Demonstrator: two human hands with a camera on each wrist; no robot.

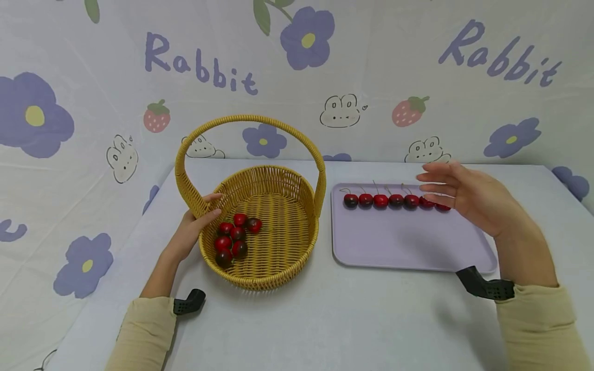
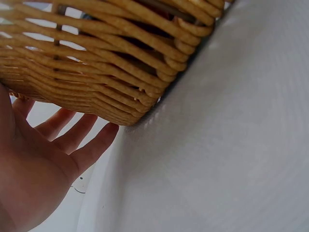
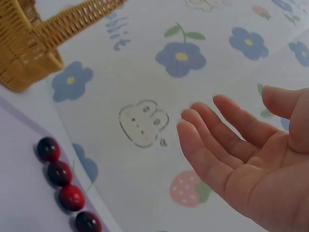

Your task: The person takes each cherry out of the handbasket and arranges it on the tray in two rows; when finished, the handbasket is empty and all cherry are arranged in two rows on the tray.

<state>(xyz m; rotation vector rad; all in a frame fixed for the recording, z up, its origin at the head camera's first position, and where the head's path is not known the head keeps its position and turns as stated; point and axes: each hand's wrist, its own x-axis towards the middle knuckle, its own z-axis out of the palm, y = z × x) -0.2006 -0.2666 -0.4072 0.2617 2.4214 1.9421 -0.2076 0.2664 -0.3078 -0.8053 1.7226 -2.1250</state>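
Observation:
A yellow woven basket (image 1: 283, 281) with a tall arched handle stands on the table. Several dark red cherries (image 1: 237, 233) lie in its left half. My left hand (image 1: 187, 232) holds the basket's left side near the foot of the handle, thumb over the rim; in the left wrist view its other fingers lie against the outer wall. Over the right end of a lilac tray (image 1: 394, 247) hovers my right hand (image 1: 482, 198), fingers loosely extended, with nothing in it. Along the tray's far edge runs a row of several stemmed cherries (image 1: 380, 201), its right end partly hidden by the hand.
Both stand on a white-covered table (image 1: 325, 319), the tray right of the basket with a narrow gap between. Behind rises a printed cloth (image 1: 371, 67) with flowers, strawberries and rabbits. A black wrist camera (image 1: 487, 286) is strapped to the right arm, another (image 1: 189, 303) to the left.

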